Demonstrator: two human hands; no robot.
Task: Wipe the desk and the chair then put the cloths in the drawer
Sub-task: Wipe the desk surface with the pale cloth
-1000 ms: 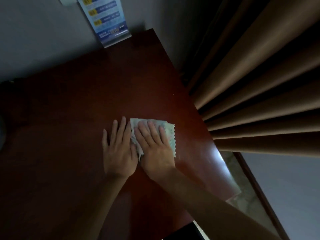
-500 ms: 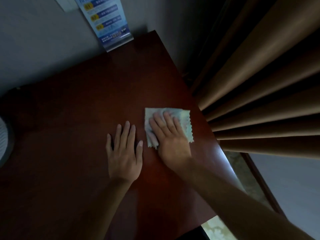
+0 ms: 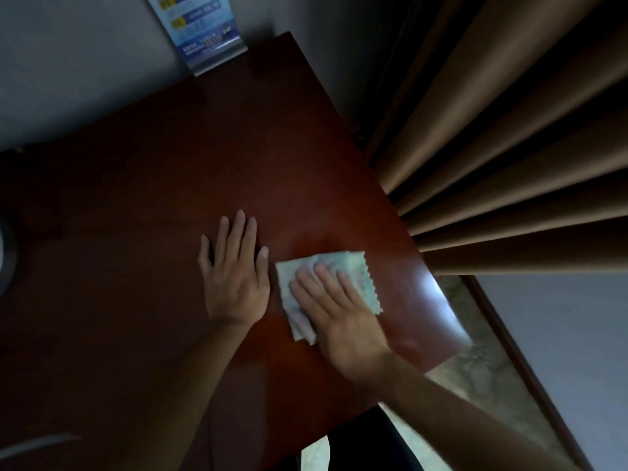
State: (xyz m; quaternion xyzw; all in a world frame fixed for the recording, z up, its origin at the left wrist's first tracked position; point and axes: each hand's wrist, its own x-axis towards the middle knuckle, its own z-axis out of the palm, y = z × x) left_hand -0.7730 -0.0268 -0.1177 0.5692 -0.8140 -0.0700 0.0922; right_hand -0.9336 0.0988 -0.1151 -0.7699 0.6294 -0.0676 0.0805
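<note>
A dark red wooden desk [image 3: 142, 205] fills most of the view. A pale, folded cloth [image 3: 358, 270] with a zigzag edge lies near the desk's right edge. My right hand [image 3: 336, 307] presses flat on the cloth with straight fingers and covers its middle. Just left of the cloth, my left hand [image 3: 236, 273] rests flat on the bare desk, fingers straight, apart from the cloth. No chair or drawer is in view.
A blue standing sign [image 3: 200, 32] is at the desk's back edge against the grey wall. Brown curtains [image 3: 509, 147] hang close to the desk's right side. A round dark object [image 3: 5, 256] sits at the left edge. Patterned floor [image 3: 482, 362] shows lower right.
My right hand has slid the cloth to the right, away from my left hand, then back toward me along the desk's right side. My left hand has stayed flat on the desk.
</note>
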